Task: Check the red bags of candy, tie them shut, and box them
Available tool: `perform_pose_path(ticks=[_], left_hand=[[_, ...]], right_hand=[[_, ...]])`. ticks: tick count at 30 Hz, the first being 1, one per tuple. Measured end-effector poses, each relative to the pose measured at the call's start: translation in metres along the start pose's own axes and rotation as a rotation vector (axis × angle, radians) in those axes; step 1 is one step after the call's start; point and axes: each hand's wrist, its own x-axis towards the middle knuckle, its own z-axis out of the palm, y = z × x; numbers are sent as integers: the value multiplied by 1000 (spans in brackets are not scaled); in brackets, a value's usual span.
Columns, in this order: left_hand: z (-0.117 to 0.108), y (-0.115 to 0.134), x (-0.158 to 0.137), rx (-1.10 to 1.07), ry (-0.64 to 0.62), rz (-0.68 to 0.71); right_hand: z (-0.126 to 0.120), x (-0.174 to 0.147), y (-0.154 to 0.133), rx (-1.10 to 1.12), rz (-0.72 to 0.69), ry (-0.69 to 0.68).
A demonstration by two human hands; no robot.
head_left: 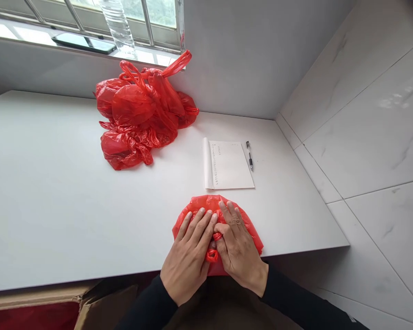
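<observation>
In the upper left-centre of the frame, well apart from both hands, sits a pile of knotted, shiny red plastic bags (141,110). At lower centre the left hand (188,252) lies palm down, fingers extended, on a fan-shaped sheet-like red plastic bag (206,200) at the table's front edge; whether its hidden thumb grips, I cannot tell. The bag lies directly under both hands, its spread seeming longer from left to right. Between them, a twisted red plastic loop (212,255) points toward the bottom of the frame. The right hand (239,250) appears nearer the twist, pinching it between thumb and bent forefinger.
</observation>
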Motion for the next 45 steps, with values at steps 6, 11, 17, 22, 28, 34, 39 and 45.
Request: perform_pose_path(ticks=[6,11,17,22,28,34,39,45], left_hand=[[-10,-3,-2,-171,67,-83],[-15,-5,6,-201,172,-85],[-58,-17,8,-173,380,-171],[-134,-32,-34,-104,649,-453],[-200,-49,-153,-32,822,-1007],[-207,-39,-273,-297,450,-1321],[-176,-19,-337,-517,-128,-1425],[-154,10,-247,-551,-75,-1293]], right_hand=[[4,-7,-8,-140,-108,116],[-1,-6,-10,-135,-126,114],[-26,-5,-3,-22,-63,107],[-29,-20,19,120,63,118],[-22,-32,31,203,316,-62],[-24,-36,30,162,352,-115],[-24,-37,24,123,287,-94],[-28,-45,-30,148,-310,-100]])
